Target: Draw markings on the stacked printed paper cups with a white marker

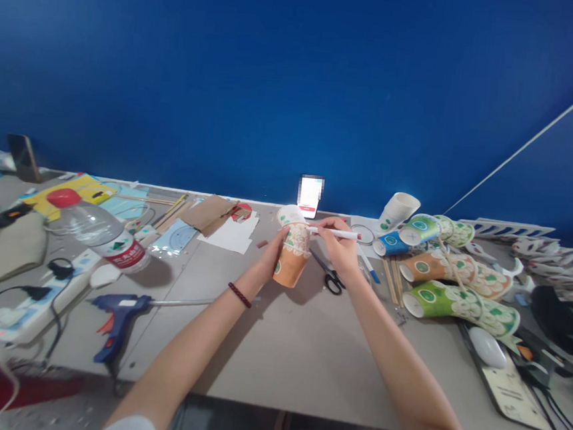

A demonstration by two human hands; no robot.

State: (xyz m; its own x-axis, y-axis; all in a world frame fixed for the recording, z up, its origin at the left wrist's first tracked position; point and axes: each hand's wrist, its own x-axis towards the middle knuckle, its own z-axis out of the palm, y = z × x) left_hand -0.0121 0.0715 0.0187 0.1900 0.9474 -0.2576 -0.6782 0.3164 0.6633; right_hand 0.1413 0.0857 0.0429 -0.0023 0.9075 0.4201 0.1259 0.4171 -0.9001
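Note:
In the middle of the head view my left hand [269,255] is closed around an orange patterned paper cup [290,269], held tilted above the table. At its upper end the cup shows a white part, possibly a second cup joined to it. My right hand [342,252] grips a white marker pen [345,234], whose tip end is at the cup's upper side. Whether the tip touches the cup cannot be told. Black-handled scissors [333,283] lie on the table below my right hand. A lit phone [310,193] stands against the wall behind the cup.
Several joined paper cups [464,304] lie at the right, near a cup stack [398,210] and a computer mouse [487,347]. Leftward are a blue glue gun [119,321], a power strip [53,301], a plastic bottle [99,229] and cardboard pieces [212,214]. A blue wall [277,87] closes the back.

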